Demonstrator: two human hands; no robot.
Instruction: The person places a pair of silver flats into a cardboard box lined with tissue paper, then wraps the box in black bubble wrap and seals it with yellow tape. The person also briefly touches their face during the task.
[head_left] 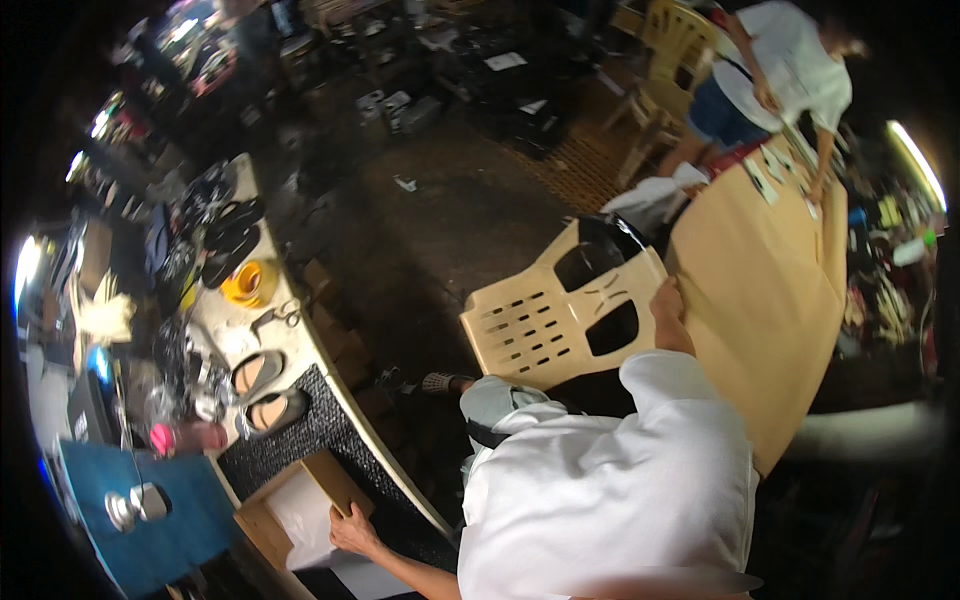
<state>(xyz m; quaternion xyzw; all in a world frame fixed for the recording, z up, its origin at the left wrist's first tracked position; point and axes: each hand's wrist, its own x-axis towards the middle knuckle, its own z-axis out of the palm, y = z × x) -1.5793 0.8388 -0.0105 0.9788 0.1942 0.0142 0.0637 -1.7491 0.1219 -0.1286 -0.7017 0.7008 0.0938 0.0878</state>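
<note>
My left hand [352, 528] is closed on the raised edge of a brown cardboard box [262, 524]. White paper [303, 510] lines the inside of that box, which rests on a black textured mat [297, 437]. Out to the right, my right hand [670, 302] is curled over the top edge of a beige plastic chair [515, 335], its fingers partly hidden. Just beyond the box stands a pair of dark shoes with tan insoles, one shoe [272, 412] on the mat and the other shoe [257, 372] beside it.
Scissors [280, 316], a yellow tape roll [250, 284] and black sandals [233, 240] lie along the left bench. A pink-capped jar [188, 438] stands near a blue panel [130, 520]. To the right, a person [790, 70] leans over a table covered in brown sheet [750, 300].
</note>
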